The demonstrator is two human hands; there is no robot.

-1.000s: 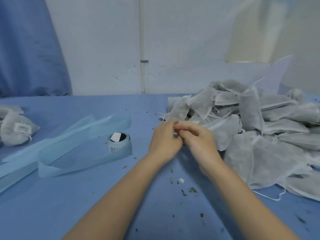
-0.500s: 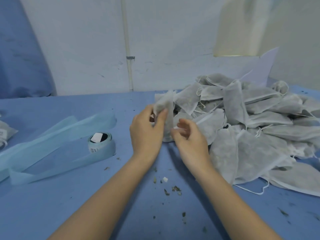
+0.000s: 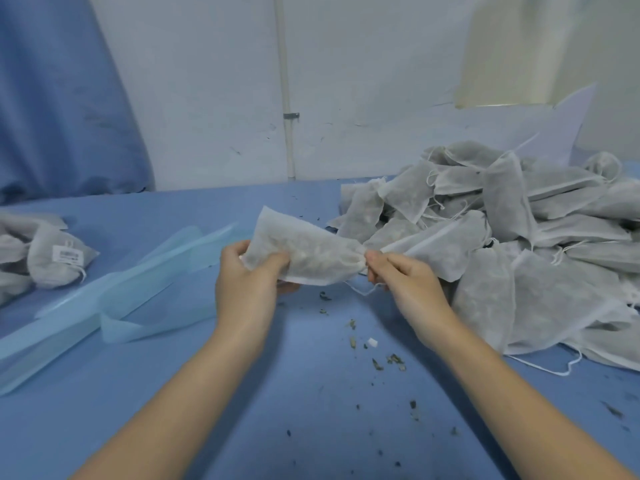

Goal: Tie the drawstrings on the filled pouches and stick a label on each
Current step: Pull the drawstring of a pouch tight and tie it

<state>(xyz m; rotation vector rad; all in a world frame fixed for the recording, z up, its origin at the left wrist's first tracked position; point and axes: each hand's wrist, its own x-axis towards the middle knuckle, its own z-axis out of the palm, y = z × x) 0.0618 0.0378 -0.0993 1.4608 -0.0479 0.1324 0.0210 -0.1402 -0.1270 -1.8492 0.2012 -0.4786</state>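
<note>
Blue cloth (image 3: pixel 311 427) covers a worktable set against a pale wall, strewn with dried herb crumbs. At the centre of the frame, a person holds one filled pouch (image 3: pixel 304 252) above the table. The left hand (image 3: pixel 246 282) grips its closed bottom end, fingers curled round the fabric. The right hand (image 3: pixel 408 282) pinches the gathered neck, where a thin white drawstring (image 3: pixel 363 291) dangles.

The pouch looks light, soft and loosely packed, likely to sag and spill if tipped, so the cinched neck seems the safest hold.

At right a heap of untied pouches (image 3: pixel 502 244) waits. At far left lies a finished pouch (image 3: pixel 59 261) with a white label (image 3: pixel 68 254); its print is too small to read. Pale blue backing strip (image 3: pixel 114 306) trails across the left.
</note>
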